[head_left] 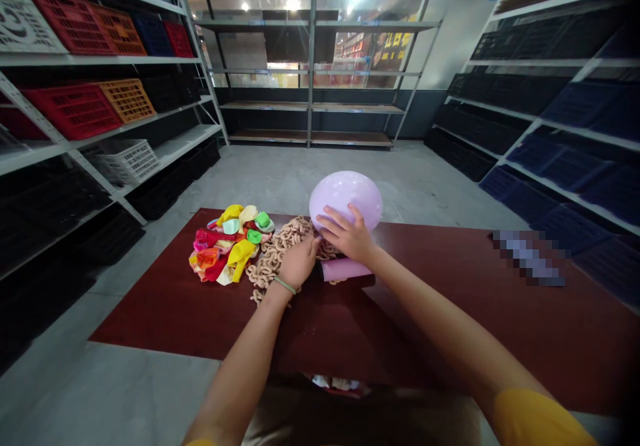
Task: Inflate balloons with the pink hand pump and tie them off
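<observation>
An inflated lilac balloon (pixel 345 196) is held up above the far edge of the table. My left hand (pixel 299 259) is closed in a pinch at its lower left side, where the neck is hidden by my fingers. Against the balloon's lower front lies my right hand (pixel 347 236), thumb and forefinger close to the left fingertips, other fingers spread on the rubber. Beneath my hands is a pink cylinder with a dark end (pixel 347 269), perhaps a hand pump. A heap of beige, curled, worm-like pieces (pixel 273 259) surrounds my left hand, probably uninflated balloons.
Several flat coloured balloons (pixel 230 246) are piled on the left of the dark red table (pixel 165 313). A blurred-out object (pixel 530 258) lies at the right. Shelves with crates (pixel 75 109) line both sides; a metal rack (pixel 310 106) stands at the back.
</observation>
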A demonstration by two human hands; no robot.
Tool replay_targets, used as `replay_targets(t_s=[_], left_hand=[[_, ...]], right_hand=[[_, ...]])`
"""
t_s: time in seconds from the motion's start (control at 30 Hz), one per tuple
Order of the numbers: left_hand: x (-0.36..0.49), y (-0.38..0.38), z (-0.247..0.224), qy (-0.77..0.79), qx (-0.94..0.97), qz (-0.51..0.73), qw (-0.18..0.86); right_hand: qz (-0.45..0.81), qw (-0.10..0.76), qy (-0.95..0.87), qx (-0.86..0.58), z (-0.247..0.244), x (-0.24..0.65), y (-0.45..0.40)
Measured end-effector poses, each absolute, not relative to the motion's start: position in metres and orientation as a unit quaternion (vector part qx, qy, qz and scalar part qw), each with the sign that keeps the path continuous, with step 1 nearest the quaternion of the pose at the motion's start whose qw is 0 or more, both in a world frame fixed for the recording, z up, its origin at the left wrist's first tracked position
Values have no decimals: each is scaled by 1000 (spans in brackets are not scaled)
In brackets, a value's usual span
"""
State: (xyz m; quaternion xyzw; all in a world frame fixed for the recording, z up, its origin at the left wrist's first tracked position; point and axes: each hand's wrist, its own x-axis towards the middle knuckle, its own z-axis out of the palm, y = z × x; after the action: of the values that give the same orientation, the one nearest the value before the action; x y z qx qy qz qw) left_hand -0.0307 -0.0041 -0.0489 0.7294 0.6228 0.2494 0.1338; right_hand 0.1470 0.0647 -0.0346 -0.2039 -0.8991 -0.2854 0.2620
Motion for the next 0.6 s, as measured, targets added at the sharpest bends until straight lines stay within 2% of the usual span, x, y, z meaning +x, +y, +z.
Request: replay_targets(t_s=[0.1,0.17,0.27,0.33,0.47,0.6], left_hand=[[-35,-1,-47,607,681,357,200],[-38,1,-46,586,635,415,285],[-39,2,-43,537,554,461,439],[-38,1,-42,512,513,471,504],[-40,-1,-37,500,496,469,533],[-47,-3,-31,526,550,434,482]], right_hand=[[-287,257,-899,-207,-26,150,65],[-285,251,-901,-208,-20,152,64],[-297,231,-905,-198,-12,156,61],[-305,221,-907,-186,-8,158,60],[-280,216,-917,-182,-2,163,57],[-252,209,-925,-191,5,165,54]])
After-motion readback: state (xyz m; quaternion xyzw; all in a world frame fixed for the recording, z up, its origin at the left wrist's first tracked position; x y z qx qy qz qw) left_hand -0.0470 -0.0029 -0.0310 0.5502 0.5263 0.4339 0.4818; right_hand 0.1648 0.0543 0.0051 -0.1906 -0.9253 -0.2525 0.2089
